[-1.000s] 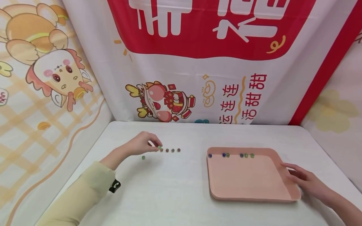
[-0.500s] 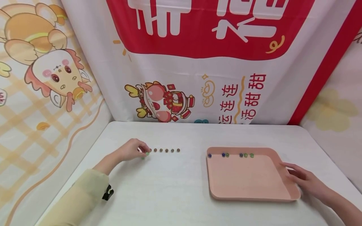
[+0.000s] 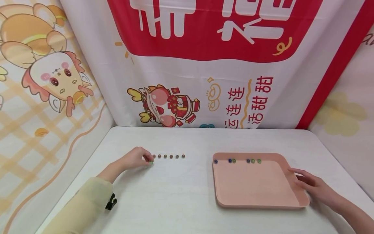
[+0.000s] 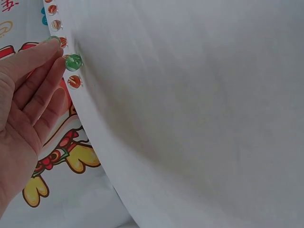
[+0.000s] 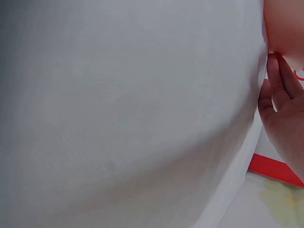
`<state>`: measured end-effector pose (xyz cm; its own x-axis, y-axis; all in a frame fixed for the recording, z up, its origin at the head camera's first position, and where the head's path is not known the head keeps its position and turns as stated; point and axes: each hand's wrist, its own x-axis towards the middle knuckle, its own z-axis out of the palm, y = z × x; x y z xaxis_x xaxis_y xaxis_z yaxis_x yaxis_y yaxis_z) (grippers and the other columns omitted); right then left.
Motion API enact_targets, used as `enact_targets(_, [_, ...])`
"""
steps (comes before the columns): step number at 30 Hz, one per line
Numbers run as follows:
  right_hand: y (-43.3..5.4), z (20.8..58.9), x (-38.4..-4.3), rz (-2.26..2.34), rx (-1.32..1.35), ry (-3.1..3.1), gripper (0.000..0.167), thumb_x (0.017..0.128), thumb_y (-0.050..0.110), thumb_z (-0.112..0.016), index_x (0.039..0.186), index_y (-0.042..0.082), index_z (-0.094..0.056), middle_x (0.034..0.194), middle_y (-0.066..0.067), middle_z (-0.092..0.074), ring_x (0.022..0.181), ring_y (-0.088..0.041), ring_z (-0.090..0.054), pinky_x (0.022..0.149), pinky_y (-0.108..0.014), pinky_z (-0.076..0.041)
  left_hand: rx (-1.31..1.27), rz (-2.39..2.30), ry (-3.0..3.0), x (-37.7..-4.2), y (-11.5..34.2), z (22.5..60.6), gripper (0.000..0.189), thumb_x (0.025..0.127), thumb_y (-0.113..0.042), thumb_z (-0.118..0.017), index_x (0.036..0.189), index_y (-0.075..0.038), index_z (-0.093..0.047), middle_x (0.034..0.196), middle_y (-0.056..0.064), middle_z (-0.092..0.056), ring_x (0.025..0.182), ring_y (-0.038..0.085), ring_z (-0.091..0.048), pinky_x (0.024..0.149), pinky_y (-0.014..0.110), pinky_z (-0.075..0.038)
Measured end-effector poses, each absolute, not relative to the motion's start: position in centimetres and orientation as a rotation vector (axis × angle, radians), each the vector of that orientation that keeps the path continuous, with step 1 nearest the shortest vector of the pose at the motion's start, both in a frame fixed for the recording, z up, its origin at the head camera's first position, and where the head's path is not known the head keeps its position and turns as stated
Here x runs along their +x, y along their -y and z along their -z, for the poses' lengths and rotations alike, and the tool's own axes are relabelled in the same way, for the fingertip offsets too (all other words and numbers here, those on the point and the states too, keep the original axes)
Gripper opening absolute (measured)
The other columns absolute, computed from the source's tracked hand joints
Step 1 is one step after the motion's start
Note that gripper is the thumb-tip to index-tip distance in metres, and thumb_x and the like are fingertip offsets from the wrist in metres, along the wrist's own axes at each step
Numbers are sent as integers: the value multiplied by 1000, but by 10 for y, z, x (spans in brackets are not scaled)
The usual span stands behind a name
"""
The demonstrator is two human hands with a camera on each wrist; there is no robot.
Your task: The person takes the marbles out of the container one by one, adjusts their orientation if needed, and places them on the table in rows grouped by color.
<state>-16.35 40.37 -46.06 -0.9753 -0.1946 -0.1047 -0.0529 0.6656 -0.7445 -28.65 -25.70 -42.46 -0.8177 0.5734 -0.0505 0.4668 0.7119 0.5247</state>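
My left hand (image 3: 135,158) is low over the table at the left end of a row of several small brown-orange and greenish marbles (image 3: 171,156). Its thumb and fingertips pinch a green marble (image 3: 151,162). In the left wrist view a green marble (image 4: 73,62) sits at the fingertips, and a second bit of green shows behind the thumb tip. An orange-streaked marble (image 4: 74,81) lies just beyond. At the right, my right hand (image 3: 317,188) holds the right rim of a pink tray (image 3: 260,205); in the right wrist view its fingers (image 5: 280,88) lie along the tray's outer side.
Several blue and green marbles (image 3: 252,161) lie inside the tray along its far wall. The white table (image 3: 175,201) ends at a printed cloth backdrop (image 3: 204,74), with printed side panels left and right.
My left hand has moved left and slightly nearer, from the row to the loose green marble, which its fingers now cover. More marbles of the row are uncovered. The right hand stays at the tray.
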Motion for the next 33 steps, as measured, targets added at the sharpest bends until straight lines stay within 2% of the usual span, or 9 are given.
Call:
enact_targets(4, [-403,461,-164,1198,-196,-2698,53,100,30,-55,143,1,-42,136,-24,-49,99,16,-46,76,-18,-47,828,-729,-2705,-287,256,425,12,81,0,-73,89,-8,-75,89,-3,-70,79,10,-60,78,35,-50])
enact_targets(16, [-402,459,-163,1209,-173,-2666,56,100,31,-54,144,0,-39,140,-30,-43,98,18,-44,76,-18,-47,784,-646,-2726,-287,251,428,15,80,1,-74,87,-12,-75,86,-6,-67,76,11,-55,75,33,-47])
enact_targets(27, [-402,459,-163,1216,-167,-2654,57,101,31,-53,145,-1,-37,142,-31,-41,98,20,-42,76,-18,-47,823,-651,-2714,-289,251,431,16,79,2,-73,86,-12,-74,87,-5,-67,75,11,-54,73,31,-47])
enact_targets(30, [-402,460,-163,1214,-179,-2669,55,100,30,-54,144,-1,-39,139,-28,-45,99,19,-43,77,-18,-47,805,-648,-2715,-288,251,430,15,79,2,-73,86,-12,-74,88,-5,-67,76,12,-54,73,32,-47])
enact_targets(33, [-403,460,-163,1228,-192,-2683,54,100,29,-55,143,0,-41,136,-13,-52,100,17,-45,77,-17,-47,806,-633,-2727,-289,250,430,15,79,1,-74,85,-12,-74,88,-5,-67,76,13,-55,74,33,-47])
